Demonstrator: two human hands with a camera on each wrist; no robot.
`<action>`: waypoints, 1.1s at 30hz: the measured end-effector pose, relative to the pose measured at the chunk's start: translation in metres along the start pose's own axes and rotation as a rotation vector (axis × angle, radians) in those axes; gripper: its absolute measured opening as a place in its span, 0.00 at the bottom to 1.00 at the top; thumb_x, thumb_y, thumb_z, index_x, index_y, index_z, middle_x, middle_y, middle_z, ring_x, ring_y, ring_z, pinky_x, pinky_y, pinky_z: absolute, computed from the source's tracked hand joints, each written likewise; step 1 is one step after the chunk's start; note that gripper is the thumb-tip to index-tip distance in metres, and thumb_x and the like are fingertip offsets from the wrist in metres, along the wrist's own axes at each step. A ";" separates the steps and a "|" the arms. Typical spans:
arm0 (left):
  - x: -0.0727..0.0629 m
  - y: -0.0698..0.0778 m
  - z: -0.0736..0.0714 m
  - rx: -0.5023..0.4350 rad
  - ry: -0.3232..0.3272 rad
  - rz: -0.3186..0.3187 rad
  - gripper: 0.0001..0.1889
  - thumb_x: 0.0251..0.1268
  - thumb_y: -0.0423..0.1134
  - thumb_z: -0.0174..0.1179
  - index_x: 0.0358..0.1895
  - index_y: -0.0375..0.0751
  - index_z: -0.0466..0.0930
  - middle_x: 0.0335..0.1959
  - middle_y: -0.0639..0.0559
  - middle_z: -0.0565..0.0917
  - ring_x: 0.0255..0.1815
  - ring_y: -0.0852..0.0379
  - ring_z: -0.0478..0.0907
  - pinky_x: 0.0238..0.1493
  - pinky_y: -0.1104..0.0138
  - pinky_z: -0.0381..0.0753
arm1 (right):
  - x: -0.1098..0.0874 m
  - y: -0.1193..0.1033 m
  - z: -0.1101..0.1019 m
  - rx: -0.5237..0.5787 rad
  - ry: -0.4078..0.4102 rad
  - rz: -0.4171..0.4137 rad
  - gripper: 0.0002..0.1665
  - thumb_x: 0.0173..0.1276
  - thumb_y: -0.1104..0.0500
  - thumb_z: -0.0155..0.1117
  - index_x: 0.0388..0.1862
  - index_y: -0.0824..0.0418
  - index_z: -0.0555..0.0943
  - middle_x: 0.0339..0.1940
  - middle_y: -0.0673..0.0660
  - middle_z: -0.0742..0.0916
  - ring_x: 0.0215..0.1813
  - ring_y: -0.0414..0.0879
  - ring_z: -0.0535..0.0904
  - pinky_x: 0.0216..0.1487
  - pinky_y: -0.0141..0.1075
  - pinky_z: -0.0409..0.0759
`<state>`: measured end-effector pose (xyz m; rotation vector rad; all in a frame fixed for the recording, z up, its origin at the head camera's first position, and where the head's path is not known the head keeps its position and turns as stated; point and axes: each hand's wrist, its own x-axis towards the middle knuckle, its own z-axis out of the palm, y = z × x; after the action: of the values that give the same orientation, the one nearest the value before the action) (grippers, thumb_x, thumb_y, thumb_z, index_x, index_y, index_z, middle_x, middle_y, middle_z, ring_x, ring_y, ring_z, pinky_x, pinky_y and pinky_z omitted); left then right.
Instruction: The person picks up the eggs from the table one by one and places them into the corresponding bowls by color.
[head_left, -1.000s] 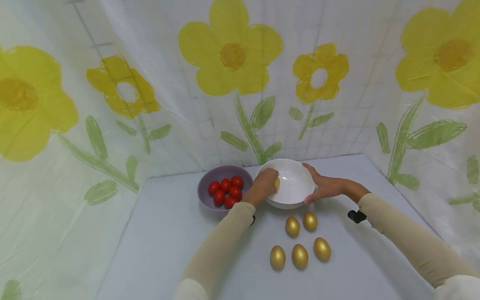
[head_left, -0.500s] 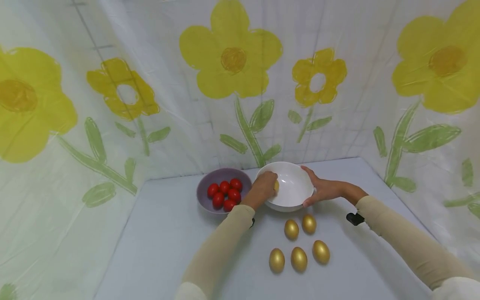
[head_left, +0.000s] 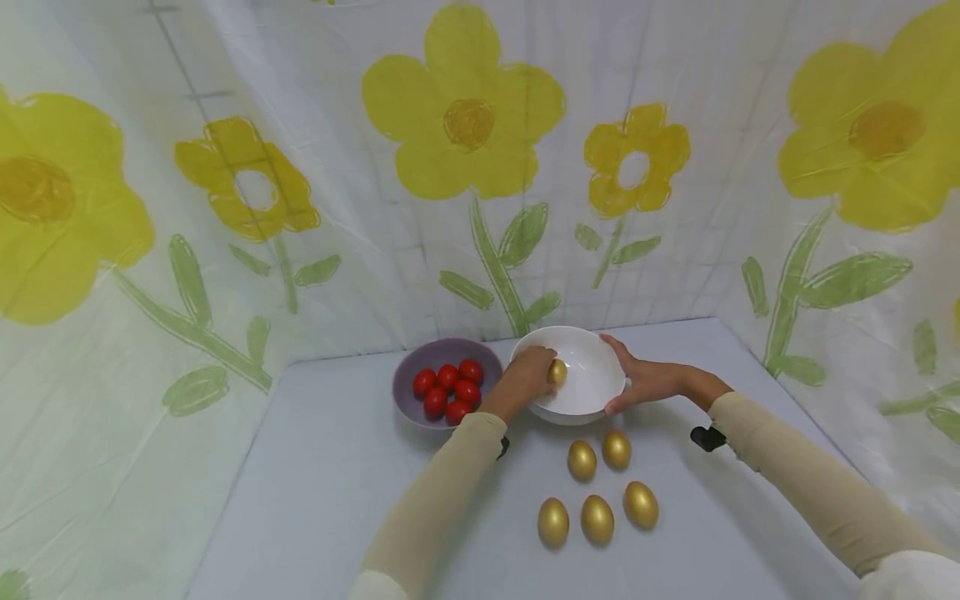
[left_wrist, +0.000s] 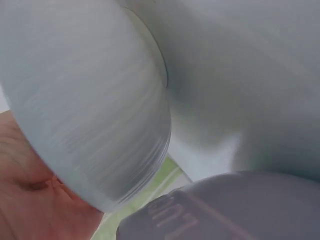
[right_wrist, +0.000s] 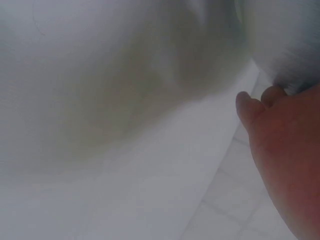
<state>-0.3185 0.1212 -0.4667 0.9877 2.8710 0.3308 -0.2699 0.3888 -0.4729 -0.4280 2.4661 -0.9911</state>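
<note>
My left hand (head_left: 527, 379) reaches over the left rim into a white bowl (head_left: 596, 367), its fingers around a golden egg (head_left: 557, 372) inside. In the left wrist view the bowl's outer wall (left_wrist: 95, 100) hides the egg and most of the fingers. My right hand (head_left: 651, 381) holds the bowl's right side, fingers at the far rim and thumb at the near side. Part of that hand (right_wrist: 287, 140) shows against the bowl in the right wrist view. Several more golden eggs (head_left: 597, 520) lie on the table in front of the bowl.
A purple bowl (head_left: 401, 402) with several red eggs (head_left: 435, 402) stands just left of the white bowl, beside my left wrist. Both bowls are near the back edge of the white-covered table (head_left: 322, 492). A flower-printed curtain (head_left: 375, 275) hangs behind.
More of the golden egg shows beside my left fingers, slightly further right in the bowl. My right hand keeps its place on the bowl. The view has shifted slightly.
</note>
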 end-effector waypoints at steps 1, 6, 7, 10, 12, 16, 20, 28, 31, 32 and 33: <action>-0.001 -0.001 0.000 -0.021 -0.007 0.000 0.35 0.63 0.42 0.78 0.72 0.39 0.77 0.65 0.47 0.84 0.68 0.51 0.78 0.72 0.64 0.72 | 0.000 0.000 0.000 -0.005 0.001 0.003 0.85 0.62 0.42 0.81 0.85 0.54 0.19 0.86 0.72 0.41 0.85 0.70 0.45 0.78 0.70 0.55; -0.012 -0.005 -0.007 -0.156 -0.001 0.032 0.32 0.71 0.43 0.72 0.75 0.42 0.74 0.73 0.48 0.79 0.76 0.50 0.71 0.79 0.63 0.64 | 0.000 0.002 0.000 -0.023 0.002 -0.002 0.84 0.63 0.42 0.81 0.85 0.54 0.20 0.86 0.72 0.40 0.85 0.71 0.43 0.78 0.71 0.54; -0.016 -0.005 -0.010 -0.170 0.005 0.044 0.32 0.72 0.44 0.71 0.75 0.43 0.74 0.73 0.49 0.78 0.77 0.50 0.70 0.79 0.63 0.63 | 0.000 0.002 0.000 -0.024 0.000 -0.006 0.84 0.63 0.42 0.81 0.85 0.54 0.20 0.86 0.72 0.40 0.85 0.72 0.43 0.78 0.70 0.54; -0.029 -0.005 -0.024 -0.237 0.045 0.073 0.32 0.72 0.45 0.71 0.76 0.44 0.74 0.74 0.50 0.78 0.77 0.51 0.70 0.79 0.62 0.65 | 0.000 0.002 0.000 -0.025 -0.002 -0.025 0.84 0.63 0.42 0.81 0.85 0.55 0.20 0.86 0.73 0.40 0.85 0.72 0.45 0.77 0.71 0.56; -0.038 -0.004 -0.035 -0.275 0.072 0.088 0.33 0.71 0.46 0.72 0.77 0.46 0.74 0.75 0.52 0.77 0.77 0.53 0.71 0.78 0.62 0.66 | 0.000 0.001 -0.001 -0.027 -0.001 -0.028 0.84 0.63 0.42 0.81 0.85 0.56 0.20 0.86 0.73 0.40 0.85 0.72 0.45 0.77 0.71 0.56; -0.053 -0.005 -0.052 -0.344 0.109 0.119 0.37 0.70 0.49 0.72 0.79 0.50 0.70 0.77 0.54 0.75 0.78 0.54 0.70 0.78 0.61 0.67 | 0.000 0.001 -0.002 -0.027 -0.006 -0.027 0.84 0.63 0.42 0.81 0.85 0.56 0.20 0.86 0.73 0.40 0.85 0.72 0.45 0.77 0.71 0.55; -0.068 -0.006 -0.065 -0.415 0.137 0.197 0.41 0.68 0.50 0.74 0.82 0.52 0.67 0.79 0.54 0.72 0.79 0.55 0.69 0.77 0.61 0.68 | 0.000 0.000 -0.004 -0.026 -0.005 -0.021 0.83 0.63 0.44 0.81 0.85 0.56 0.20 0.86 0.73 0.41 0.85 0.71 0.46 0.77 0.70 0.55; -0.106 -0.005 -0.068 -0.508 0.086 0.429 0.49 0.61 0.53 0.78 0.84 0.57 0.61 0.81 0.69 0.64 0.79 0.64 0.64 0.77 0.61 0.68 | 0.001 -0.001 -0.005 -0.007 -0.006 -0.037 0.82 0.65 0.44 0.80 0.85 0.55 0.21 0.86 0.73 0.39 0.85 0.70 0.44 0.78 0.68 0.54; -0.120 -0.004 -0.060 -0.537 0.067 0.519 0.52 0.60 0.53 0.79 0.85 0.57 0.58 0.83 0.70 0.60 0.82 0.67 0.58 0.79 0.62 0.64 | 0.001 0.000 -0.004 -0.002 -0.004 -0.042 0.82 0.64 0.44 0.80 0.85 0.54 0.21 0.86 0.72 0.39 0.85 0.69 0.45 0.78 0.68 0.55; -0.124 -0.003 -0.057 -0.547 0.064 0.545 0.52 0.60 0.53 0.79 0.85 0.58 0.58 0.83 0.70 0.60 0.82 0.68 0.57 0.80 0.62 0.63 | 0.001 0.000 -0.004 0.003 -0.003 -0.040 0.82 0.64 0.44 0.81 0.85 0.54 0.21 0.86 0.72 0.39 0.85 0.69 0.45 0.78 0.68 0.55; -0.129 -0.003 -0.054 -0.552 0.063 0.559 0.53 0.60 0.54 0.79 0.85 0.60 0.57 0.83 0.70 0.60 0.83 0.68 0.56 0.80 0.61 0.63 | 0.000 0.000 -0.003 0.004 -0.005 -0.041 0.82 0.64 0.45 0.81 0.85 0.55 0.22 0.86 0.72 0.39 0.85 0.70 0.45 0.77 0.68 0.55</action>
<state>-0.2266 0.0298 -0.4138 1.6232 2.2616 1.1268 -0.2716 0.3905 -0.4708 -0.4813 2.4598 -1.0096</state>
